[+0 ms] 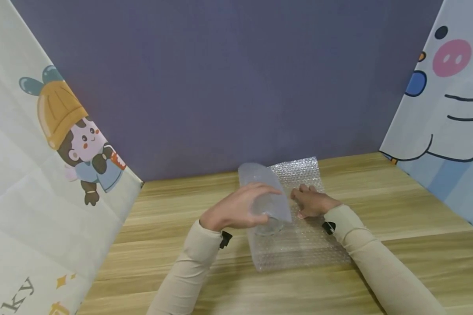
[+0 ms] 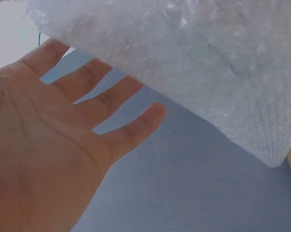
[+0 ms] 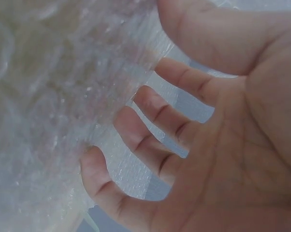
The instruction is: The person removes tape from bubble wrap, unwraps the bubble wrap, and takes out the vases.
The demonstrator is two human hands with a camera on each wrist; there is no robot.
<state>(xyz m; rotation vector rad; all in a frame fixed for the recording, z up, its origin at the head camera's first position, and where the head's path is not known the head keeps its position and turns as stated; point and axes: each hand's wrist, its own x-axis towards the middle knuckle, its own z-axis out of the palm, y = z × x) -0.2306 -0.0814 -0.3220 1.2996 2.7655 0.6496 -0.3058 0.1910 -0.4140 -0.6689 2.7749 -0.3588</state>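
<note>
A sheet of clear bubble wrap (image 1: 307, 247) lies on the wooden table, its left side lifted and curved over toward the right. A round, clear, glass-like object (image 1: 270, 227) partly shows beneath that raised flap. My left hand (image 1: 240, 208) holds the flap from the left, thumb and index finger curving around it. In the left wrist view, several fingertips disappear behind the bubble wrap (image 2: 198, 53), while the little finger stays in sight. On the right, my right hand (image 1: 312, 202) rests its bent fingers on the sheet; in the right wrist view, its fingertips meet the wrap (image 3: 44, 121).
A plain purple-grey panel (image 1: 228, 87) rises behind the wooden table (image 1: 161, 245). White side panels with cartoon prints stand at left (image 1: 23, 175) and right (image 1: 465, 140). The far end of the sheet reaches close to the back panel.
</note>
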